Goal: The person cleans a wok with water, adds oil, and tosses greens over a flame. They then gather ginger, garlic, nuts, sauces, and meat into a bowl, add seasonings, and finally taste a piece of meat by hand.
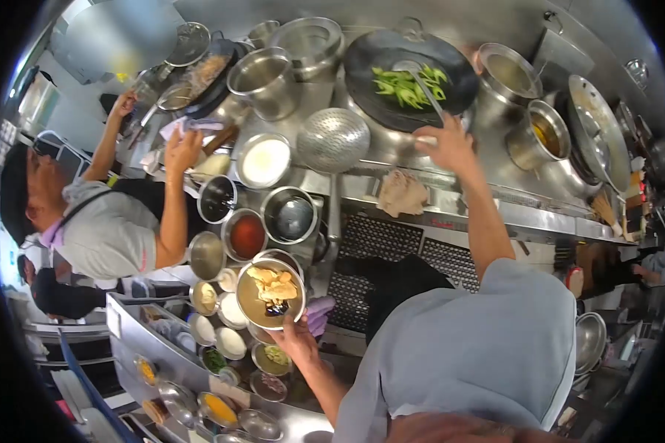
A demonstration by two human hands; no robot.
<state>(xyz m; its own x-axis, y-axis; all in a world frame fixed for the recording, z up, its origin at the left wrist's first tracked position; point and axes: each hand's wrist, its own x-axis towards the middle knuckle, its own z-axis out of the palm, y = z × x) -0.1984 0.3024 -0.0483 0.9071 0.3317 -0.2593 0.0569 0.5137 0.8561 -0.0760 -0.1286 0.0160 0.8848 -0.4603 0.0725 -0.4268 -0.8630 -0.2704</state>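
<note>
My left hand [295, 340] is closed on the rim of a metal bowl [254, 308], which holds pale yellow pieces [272, 283] and a dark sauce. At the stove, my right hand [448, 144] grips the handle of a ladle [430, 94]. The ladle's head rests inside a black wok [369, 59], against sliced green vegetables [403, 90]. Left of that wok lies a perforated skimmer [334, 140], its handle pointing toward me. A crumpled beige cloth [402, 193] sits on the stove's front edge, below my right hand.
A co-worker [111, 229] stands at the left, hands near another wok [218, 81]. Between us are pots of white liquid [266, 161], red sauce [247, 235] and dark liquid [216, 198]. Ingredient bowls fill the lower left counter. Metal pots [538, 136] stand right of my wok.
</note>
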